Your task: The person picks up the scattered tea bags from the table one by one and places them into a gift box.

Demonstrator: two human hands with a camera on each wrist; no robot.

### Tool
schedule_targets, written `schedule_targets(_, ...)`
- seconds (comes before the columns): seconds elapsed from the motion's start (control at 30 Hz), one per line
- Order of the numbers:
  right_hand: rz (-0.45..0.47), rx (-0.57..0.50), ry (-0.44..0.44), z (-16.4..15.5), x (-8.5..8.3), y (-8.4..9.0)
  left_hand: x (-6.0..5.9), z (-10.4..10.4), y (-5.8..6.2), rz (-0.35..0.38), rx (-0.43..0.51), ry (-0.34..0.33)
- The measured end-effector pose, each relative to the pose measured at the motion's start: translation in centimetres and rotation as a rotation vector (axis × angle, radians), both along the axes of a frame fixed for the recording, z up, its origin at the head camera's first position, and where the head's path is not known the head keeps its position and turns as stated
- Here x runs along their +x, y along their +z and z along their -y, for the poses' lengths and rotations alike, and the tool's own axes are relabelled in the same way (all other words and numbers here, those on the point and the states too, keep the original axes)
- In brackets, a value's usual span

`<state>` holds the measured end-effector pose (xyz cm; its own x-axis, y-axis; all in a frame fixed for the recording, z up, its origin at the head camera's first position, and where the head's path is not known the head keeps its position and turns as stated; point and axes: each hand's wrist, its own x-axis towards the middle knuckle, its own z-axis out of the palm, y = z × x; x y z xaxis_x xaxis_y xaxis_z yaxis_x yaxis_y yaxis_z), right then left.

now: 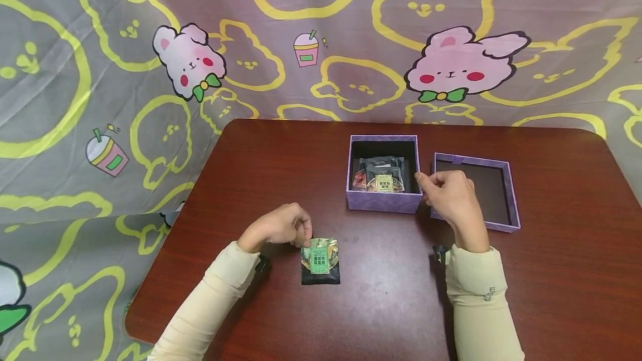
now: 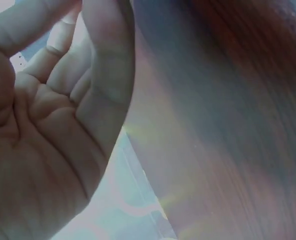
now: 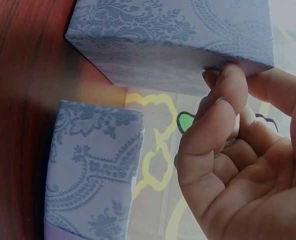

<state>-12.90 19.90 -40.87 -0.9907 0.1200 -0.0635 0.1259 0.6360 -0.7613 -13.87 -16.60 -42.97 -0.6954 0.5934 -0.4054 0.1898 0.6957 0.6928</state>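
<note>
1 packet [image 1: 320, 261] flat on desk [image 1: 551, 272], left hand [image 1: 278, 227] fingers curled, touching its top edge. 1 box [image 1: 383, 203] holding several packets; right hand [image 1: 448, 196] fingers curled at its corner. 1 lid [image 1: 506, 194] beside.

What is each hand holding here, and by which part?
The left hand pinches the green packet by its top edge. The right hand holds the open purple box at its right wall's rim.

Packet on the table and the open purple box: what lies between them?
Nothing: in the head view only bare table separates the packet from the box.
</note>
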Motion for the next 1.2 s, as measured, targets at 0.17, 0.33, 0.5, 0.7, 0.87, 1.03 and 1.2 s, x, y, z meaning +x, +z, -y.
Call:
schedule_targets(0.17,0.006,-0.001,0.0,0.0,-0.1,0.1,-0.1,0.1,0.0,0.058,0.057,0.046)
schedule_targets(0.33,0.015,0.01,-0.001,0.1,0.0,0.0,-0.4,0.4,-0.2,0.09,0.116,0.068)
schedule_targets(0.5,0.015,0.015,0.0,0.1,0.1,-0.1,-0.6,0.6,-0.1,0.123,0.197,0.105)
schedule_targets(0.7,0.009,0.008,-0.003,0.1,0.1,-0.2,-1.0,0.5,0.3,0.22,0.299,0.133)
schedule_targets(0.87,0.013,-0.002,-0.004,0.1,0.1,-0.2,-1.7,0.3,0.7,0.254,0.339,0.145)
schedule_targets(1.03,0.005,0.001,-0.006,0.0,0.2,-0.2,-2.4,-0.2,1.2,0.244,0.341,0.172)
schedule_targets(1.2,-0.006,-0.001,-0.005,-0.2,0.2,-0.2,-3.0,-0.9,1.5,0.259,0.346,0.191)
